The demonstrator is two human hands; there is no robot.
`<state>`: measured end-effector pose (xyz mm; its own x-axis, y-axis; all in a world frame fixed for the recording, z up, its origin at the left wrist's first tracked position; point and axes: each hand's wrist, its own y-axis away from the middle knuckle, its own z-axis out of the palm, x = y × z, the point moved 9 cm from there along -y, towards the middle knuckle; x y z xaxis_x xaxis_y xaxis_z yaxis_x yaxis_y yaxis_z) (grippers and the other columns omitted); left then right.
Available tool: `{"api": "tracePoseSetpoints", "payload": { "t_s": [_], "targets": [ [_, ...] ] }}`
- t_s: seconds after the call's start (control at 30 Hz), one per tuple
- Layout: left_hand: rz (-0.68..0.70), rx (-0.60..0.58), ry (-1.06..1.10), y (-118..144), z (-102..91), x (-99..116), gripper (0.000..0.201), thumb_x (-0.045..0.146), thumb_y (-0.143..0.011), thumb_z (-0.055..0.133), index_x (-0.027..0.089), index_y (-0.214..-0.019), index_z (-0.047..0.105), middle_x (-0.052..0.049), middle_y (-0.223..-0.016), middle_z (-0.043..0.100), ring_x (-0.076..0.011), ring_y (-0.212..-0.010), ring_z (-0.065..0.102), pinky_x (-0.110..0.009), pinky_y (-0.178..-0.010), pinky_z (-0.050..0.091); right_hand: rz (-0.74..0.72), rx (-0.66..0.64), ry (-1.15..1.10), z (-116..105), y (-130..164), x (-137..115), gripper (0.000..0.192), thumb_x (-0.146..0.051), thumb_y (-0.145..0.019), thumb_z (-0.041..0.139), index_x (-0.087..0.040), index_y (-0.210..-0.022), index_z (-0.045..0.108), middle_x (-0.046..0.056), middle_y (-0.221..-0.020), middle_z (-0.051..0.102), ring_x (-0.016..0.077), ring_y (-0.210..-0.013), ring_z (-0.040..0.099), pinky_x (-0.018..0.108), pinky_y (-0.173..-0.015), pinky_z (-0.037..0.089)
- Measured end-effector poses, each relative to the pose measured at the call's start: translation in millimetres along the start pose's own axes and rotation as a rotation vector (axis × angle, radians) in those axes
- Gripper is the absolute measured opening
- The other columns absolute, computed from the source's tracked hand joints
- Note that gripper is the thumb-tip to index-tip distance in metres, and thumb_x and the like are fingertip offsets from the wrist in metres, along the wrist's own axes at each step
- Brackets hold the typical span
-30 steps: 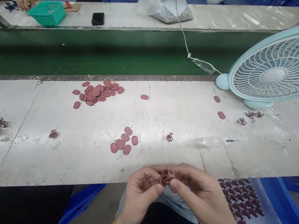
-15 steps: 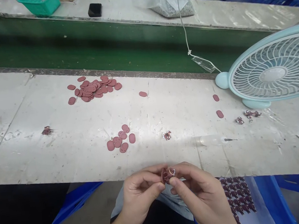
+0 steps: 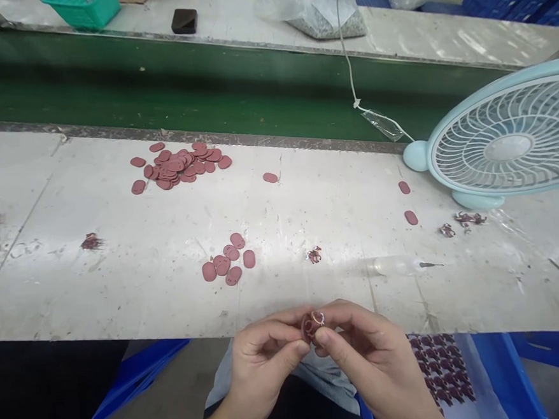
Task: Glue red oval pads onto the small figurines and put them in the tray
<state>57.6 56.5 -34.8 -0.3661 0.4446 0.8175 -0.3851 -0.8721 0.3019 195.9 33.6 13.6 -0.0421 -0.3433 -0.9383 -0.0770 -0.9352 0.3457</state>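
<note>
Just past the table's near edge, my left hand (image 3: 262, 367) pinches a flat maroon oval disc (image 3: 305, 329) between thumb and fingers. Pressed up against it is a small maroon curled part with a shiny metallic edge (image 3: 318, 320), held in the closed thumb and fingers of my right hand (image 3: 379, 359). Fingertips partly hide where the two pieces meet. Beyond my hands lie a loose group of maroon oval discs (image 3: 221, 265) and a small cluster of shiny curled parts (image 3: 314, 254). A larger pile of discs (image 3: 176, 167) is farther back.
A light-blue fan (image 3: 509, 147) stands at the right, its cable crossing the green channel (image 3: 234, 107). A transparent needle-tipped bottle (image 3: 396, 266) lies on the white table (image 3: 137, 296). Below right, a blue crate (image 3: 515, 372) holds rows of maroon pieces. A teal basket (image 3: 86, 12) sits behind.
The held curled part has turned slightly against the disc, showing more of its open side. Both hands keep their pinch in nearly the same place; the view has shifted a little.
</note>
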Motion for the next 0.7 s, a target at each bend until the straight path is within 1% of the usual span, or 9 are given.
{"api": "tracePoseSetpoints", "payload": {
  "t_s": [0.1,0.17,0.27,0.37,0.5,0.7],
  "targets": [
    [-0.027,-0.004,0.03,-0.4,1.0,-2.2,0.008,0.014,-0.082,0.08,0.022,-0.08,0.081,-0.007,-0.11,0.079,-0.0233,-0.097,0.075,-0.031,-0.088,0.061,-0.051,0.014,0.066,-1.2,2.0,-8.7,0.016,-0.029,-0.095,0.07,-0.027,-0.109,0.076,0.005,-0.102,0.074,0.0153,-0.079,0.066,0.027,-0.071,0.058],
    [-0.033,-0.001,0.04,-0.3,1.1,-2.9,0.007,0.015,-0.082,0.08,0.021,-0.08,0.081,-0.007,-0.11,0.079,-0.0233,-0.096,0.075,-0.031,-0.087,0.061,-0.062,0.013,0.068,-0.9,2.9,-10.1,0.016,-0.028,-0.095,0.07,-0.028,-0.11,0.076,0.005,-0.102,0.074,0.0153,-0.079,0.066,0.027,-0.071,0.059],
    [-0.015,0.002,0.038,0.0,1.5,-2.1,0.008,0.015,-0.083,0.079,0.022,-0.08,0.081,-0.007,-0.109,0.079,-0.0232,-0.097,0.075,-0.031,-0.087,0.061,-0.035,0.01,-0.014,0.8,2.7,-3.5,0.014,-0.028,-0.096,0.069,-0.027,-0.108,0.076,0.005,-0.103,0.074,0.0161,-0.083,0.068,0.027,-0.074,0.059],
    [-0.007,0.006,0.022,0.0,1.5,-1.7,0.01,0.014,-0.084,0.078,0.023,-0.081,0.081,-0.005,-0.109,0.079,-0.0221,-0.099,0.075,-0.029,-0.089,0.061,-0.02,0.036,-0.084,1.1,2.1,4.8,0.012,-0.029,-0.096,0.069,-0.026,-0.106,0.075,0.005,-0.104,0.074,0.0173,-0.09,0.07,0.027,-0.079,0.058],
    [-0.004,0.013,0.01,-0.6,1.3,0.1,0.012,0.014,-0.084,0.078,0.025,-0.082,0.081,-0.004,-0.111,0.079,-0.0208,-0.102,0.074,-0.028,-0.091,0.06,-0.007,0.047,-0.14,2.4,2.6,12.0,0.009,-0.029,-0.096,0.07,-0.027,-0.104,0.074,0.003,-0.101,0.075,0.0162,-0.09,0.071,0.025,-0.081,0.058],
    [0.009,0.019,-0.037,1.1,2.6,0.3,0.009,0.016,-0.085,0.077,0.024,-0.082,0.081,-0.006,-0.111,0.078,-0.0249,-0.104,0.074,-0.033,-0.09,0.061,0.0,0.071,-0.21,1.5,3.5,14.6,0.008,-0.029,-0.095,0.071,-0.028,-0.102,0.076,0.003,-0.1,0.076,0.016,-0.091,0.072,0.024,-0.081,0.059]
  ]
}}
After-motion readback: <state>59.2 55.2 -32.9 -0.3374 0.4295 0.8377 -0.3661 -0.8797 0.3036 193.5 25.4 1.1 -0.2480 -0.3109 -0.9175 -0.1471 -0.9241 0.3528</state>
